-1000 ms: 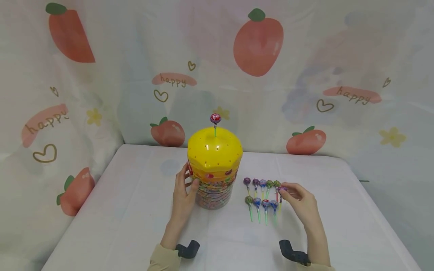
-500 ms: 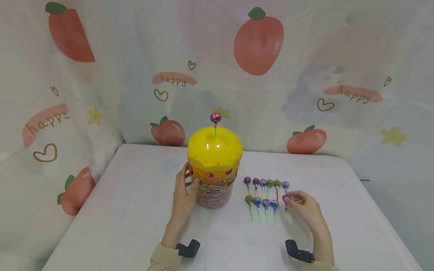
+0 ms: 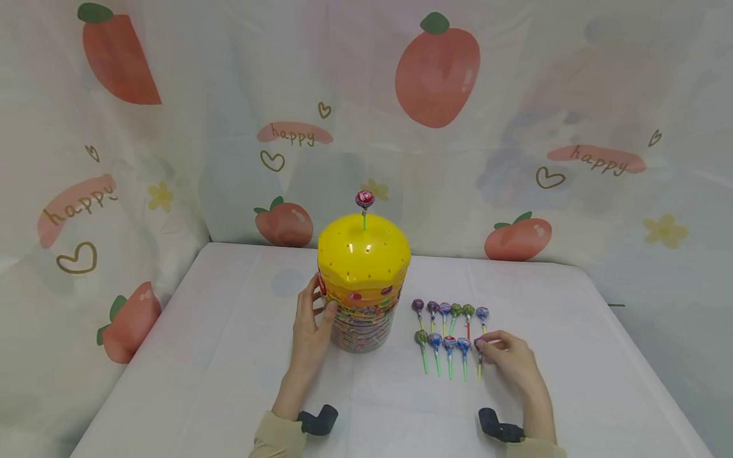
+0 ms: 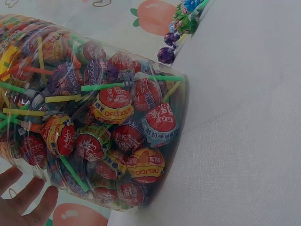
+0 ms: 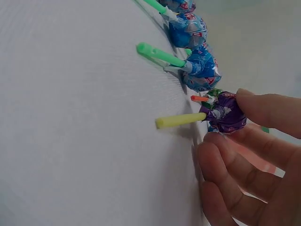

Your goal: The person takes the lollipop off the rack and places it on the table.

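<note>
A clear plastic jar (image 3: 363,327) packed with wrapped lollipops stands upright under a yellow lid (image 3: 363,251) dotted with small holes. One red-and-purple lollipop (image 3: 364,200) sticks up from the lid's top. My left hand (image 3: 309,334) holds the jar's left side, thumb at the front and fingers farther back. In the right wrist view, my right hand (image 5: 254,160) pinches the purple head of a lollipop (image 5: 228,113) with a yellow stick. That lollipop is at the right end of the nearer row, beside a blue lollipop (image 3: 464,345).
Two rows of lollipops lie right of the jar on the white-covered table (image 3: 200,369). The farther row includes a purple one (image 3: 418,306) and a blue-and-red one (image 3: 483,313). Behind the table hangs a fruit-print cloth (image 3: 366,76).
My right hand has moved toward me with the purple lollipop, then slightly left to the nearer row's end, uncovering the farther row's last lollipop. My left hand and the jar have stayed still.
</note>
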`<state>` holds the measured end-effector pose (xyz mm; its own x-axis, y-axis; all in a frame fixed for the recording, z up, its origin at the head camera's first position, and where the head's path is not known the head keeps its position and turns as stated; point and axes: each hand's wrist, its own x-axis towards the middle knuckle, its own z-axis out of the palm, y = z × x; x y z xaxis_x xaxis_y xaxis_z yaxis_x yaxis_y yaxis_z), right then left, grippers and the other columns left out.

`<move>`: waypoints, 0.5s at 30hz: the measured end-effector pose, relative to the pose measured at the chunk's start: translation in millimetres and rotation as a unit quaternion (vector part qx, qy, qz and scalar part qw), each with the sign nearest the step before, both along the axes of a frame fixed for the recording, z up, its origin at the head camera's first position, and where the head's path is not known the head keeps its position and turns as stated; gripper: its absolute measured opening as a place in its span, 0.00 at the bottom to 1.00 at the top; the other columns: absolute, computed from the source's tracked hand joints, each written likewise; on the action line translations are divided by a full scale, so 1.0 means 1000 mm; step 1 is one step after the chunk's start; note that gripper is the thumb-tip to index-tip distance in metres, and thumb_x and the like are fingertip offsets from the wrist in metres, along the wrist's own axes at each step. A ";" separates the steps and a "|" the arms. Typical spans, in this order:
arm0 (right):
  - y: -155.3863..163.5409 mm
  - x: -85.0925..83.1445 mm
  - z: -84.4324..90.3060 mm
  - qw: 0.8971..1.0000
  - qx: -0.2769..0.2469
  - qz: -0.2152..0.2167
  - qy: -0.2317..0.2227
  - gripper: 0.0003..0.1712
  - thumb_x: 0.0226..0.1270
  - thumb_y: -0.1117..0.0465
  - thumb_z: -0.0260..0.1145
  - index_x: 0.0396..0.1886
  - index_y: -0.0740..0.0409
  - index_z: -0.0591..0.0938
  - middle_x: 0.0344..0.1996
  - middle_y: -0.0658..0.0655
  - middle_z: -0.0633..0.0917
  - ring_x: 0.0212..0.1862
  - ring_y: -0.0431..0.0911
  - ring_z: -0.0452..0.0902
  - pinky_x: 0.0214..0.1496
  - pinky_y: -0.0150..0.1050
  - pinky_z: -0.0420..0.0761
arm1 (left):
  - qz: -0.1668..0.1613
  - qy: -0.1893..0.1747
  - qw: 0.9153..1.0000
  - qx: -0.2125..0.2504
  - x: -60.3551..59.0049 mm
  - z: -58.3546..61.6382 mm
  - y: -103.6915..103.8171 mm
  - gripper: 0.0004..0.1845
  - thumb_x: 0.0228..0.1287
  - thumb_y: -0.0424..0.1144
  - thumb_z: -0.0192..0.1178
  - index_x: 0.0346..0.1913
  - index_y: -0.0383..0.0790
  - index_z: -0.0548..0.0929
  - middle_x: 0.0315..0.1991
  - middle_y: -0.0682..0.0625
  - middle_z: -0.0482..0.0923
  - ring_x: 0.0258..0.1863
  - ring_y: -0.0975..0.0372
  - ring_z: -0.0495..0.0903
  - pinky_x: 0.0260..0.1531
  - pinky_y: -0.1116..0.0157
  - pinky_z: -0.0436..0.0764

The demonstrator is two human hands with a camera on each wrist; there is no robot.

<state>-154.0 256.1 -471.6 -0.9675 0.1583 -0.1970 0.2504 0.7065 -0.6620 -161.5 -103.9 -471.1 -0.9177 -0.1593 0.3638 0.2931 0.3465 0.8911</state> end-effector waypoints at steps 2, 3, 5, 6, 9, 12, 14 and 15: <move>0.000 0.000 -0.002 1.000 -0.003 -0.001 -0.003 0.23 0.66 0.53 0.62 0.53 0.66 0.78 0.32 0.57 0.85 0.32 0.42 0.80 0.34 0.32 0.69 | 0.000 0.000 1.000 0.000 0.000 0.000 0.000 0.34 0.70 0.50 0.53 0.75 0.57 0.53 0.68 0.48 0.63 0.64 0.54 0.68 0.59 0.47 0.75; -0.001 -0.001 -0.002 1.000 -0.004 -0.002 -0.004 0.23 0.66 0.53 0.62 0.53 0.66 0.78 0.32 0.58 0.85 0.32 0.42 0.80 0.34 0.32 0.69 | 0.000 -0.001 1.000 0.000 0.000 0.000 0.000 0.34 0.70 0.50 0.53 0.75 0.57 0.53 0.68 0.48 0.63 0.64 0.53 0.68 0.59 0.47 0.75; -0.002 -0.001 -0.003 1.000 -0.004 -0.003 -0.003 0.23 0.66 0.54 0.62 0.52 0.67 0.78 0.31 0.58 0.85 0.31 0.42 0.81 0.33 0.33 0.69 | 0.000 -0.002 1.000 0.001 0.000 0.000 0.000 0.34 0.70 0.50 0.53 0.75 0.57 0.53 0.68 0.48 0.63 0.64 0.53 0.68 0.59 0.47 0.75; -0.002 -0.001 -0.004 1.000 -0.002 -0.004 -0.002 0.23 0.66 0.54 0.62 0.52 0.67 0.79 0.31 0.58 0.85 0.30 0.42 0.81 0.33 0.33 0.69 | 0.001 -0.003 1.000 0.001 0.000 0.000 0.000 0.34 0.70 0.50 0.53 0.75 0.57 0.53 0.68 0.48 0.63 0.64 0.53 0.67 0.59 0.47 0.75; -0.002 -0.001 -0.005 1.000 0.001 -0.005 -0.001 0.22 0.66 0.54 0.62 0.51 0.67 0.79 0.30 0.58 0.85 0.30 0.42 0.80 0.32 0.33 0.69 | 0.001 -0.004 1.000 0.002 0.000 0.001 0.000 0.34 0.70 0.50 0.53 0.75 0.57 0.53 0.68 0.48 0.63 0.64 0.53 0.67 0.59 0.47 0.75; -0.003 -0.001 -0.006 1.000 0.003 -0.009 -0.001 0.22 0.66 0.54 0.62 0.51 0.67 0.79 0.30 0.58 0.86 0.30 0.41 0.80 0.32 0.32 0.69 | 0.001 -0.006 1.000 0.001 0.001 0.001 0.000 0.34 0.70 0.50 0.53 0.75 0.57 0.53 0.68 0.48 0.63 0.64 0.53 0.67 0.59 0.47 0.75; -0.003 -0.002 -0.006 1.000 0.002 -0.010 -0.001 0.22 0.66 0.53 0.62 0.51 0.67 0.79 0.30 0.58 0.85 0.30 0.41 0.79 0.32 0.33 0.68 | 0.002 -0.007 1.000 0.000 0.001 0.001 0.000 0.34 0.70 0.51 0.53 0.75 0.57 0.53 0.68 0.48 0.63 0.64 0.53 0.68 0.59 0.47 0.75; -0.003 -0.002 -0.006 1.000 0.002 -0.011 -0.001 0.22 0.66 0.53 0.62 0.51 0.67 0.79 0.30 0.58 0.85 0.30 0.42 0.79 0.32 0.33 0.68 | 0.003 -0.006 1.000 0.000 0.001 0.001 0.000 0.34 0.70 0.51 0.53 0.75 0.57 0.53 0.68 0.48 0.63 0.64 0.53 0.68 0.59 0.48 0.75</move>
